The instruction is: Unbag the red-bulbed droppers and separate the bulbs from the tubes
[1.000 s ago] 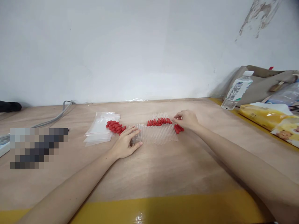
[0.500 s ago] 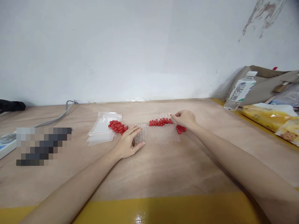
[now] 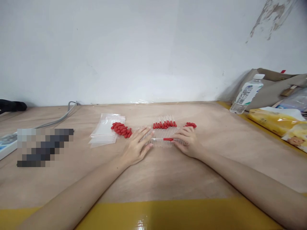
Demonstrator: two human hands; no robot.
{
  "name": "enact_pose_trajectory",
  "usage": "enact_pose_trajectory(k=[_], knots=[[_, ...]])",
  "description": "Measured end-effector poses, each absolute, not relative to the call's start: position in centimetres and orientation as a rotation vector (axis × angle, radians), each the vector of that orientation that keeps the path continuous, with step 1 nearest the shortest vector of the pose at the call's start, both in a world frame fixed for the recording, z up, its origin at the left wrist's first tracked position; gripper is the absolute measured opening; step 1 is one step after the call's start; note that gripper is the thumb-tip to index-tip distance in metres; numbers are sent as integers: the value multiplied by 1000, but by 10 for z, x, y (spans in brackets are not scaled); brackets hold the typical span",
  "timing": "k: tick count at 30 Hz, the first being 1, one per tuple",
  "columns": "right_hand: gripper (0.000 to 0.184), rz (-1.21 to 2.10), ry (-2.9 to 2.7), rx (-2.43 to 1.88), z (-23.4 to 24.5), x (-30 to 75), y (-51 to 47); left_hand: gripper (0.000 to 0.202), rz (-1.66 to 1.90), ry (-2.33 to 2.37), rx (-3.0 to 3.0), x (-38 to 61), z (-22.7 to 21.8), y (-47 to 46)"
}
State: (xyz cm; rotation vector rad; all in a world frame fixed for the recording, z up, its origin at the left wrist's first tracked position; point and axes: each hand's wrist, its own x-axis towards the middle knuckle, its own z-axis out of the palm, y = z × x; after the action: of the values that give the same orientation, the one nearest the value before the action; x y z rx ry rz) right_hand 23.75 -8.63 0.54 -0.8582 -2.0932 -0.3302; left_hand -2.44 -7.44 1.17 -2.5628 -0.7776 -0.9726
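Observation:
A row of clear droppers with red rubber bulbs [image 3: 165, 124] lies on the wooden table [image 3: 153, 172]. One dropper [image 3: 163, 139] lies crosswise between my hands, its red bulb toward the right. My right hand [image 3: 185, 140] pinches this dropper at the bulb end. My left hand [image 3: 137, 143] has its fingers stretched out, the fingertips touching the dropper's clear end and the row beneath. More red-bulbed droppers [image 3: 121, 129] lie in a heap at the left, and a few [image 3: 191, 125] beyond my right hand.
A stack of clear zip bags [image 3: 105, 132] lies left of the droppers. A grey cable [image 3: 59, 118] runs along the back left. At the right stand a water bottle [image 3: 246, 94], a brown bag [image 3: 271, 86] and yellow tissue packs [image 3: 273, 119]. Yellow tape [image 3: 153, 214] edges the table front.
My right hand drew back from the far bulbs toward me, bringing one dropper crosswise. My left hand shifted slightly right to meet its clear end.

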Motion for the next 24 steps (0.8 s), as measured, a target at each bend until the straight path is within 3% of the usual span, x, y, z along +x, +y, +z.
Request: enact_pose_trajectory(k=[10,17,24], knots=[[11,-311,-2166,-767,2,227,-93,19,-1017,-599,-2620,-13,7,-77],[39,-357,-2206,-840,2,209,-97,17,-938,-558,-2526,-8,8,-81],[19,-459,-2261,-744,-1,200,-95,14,-961,-487,-2509,-4,10,-85]])
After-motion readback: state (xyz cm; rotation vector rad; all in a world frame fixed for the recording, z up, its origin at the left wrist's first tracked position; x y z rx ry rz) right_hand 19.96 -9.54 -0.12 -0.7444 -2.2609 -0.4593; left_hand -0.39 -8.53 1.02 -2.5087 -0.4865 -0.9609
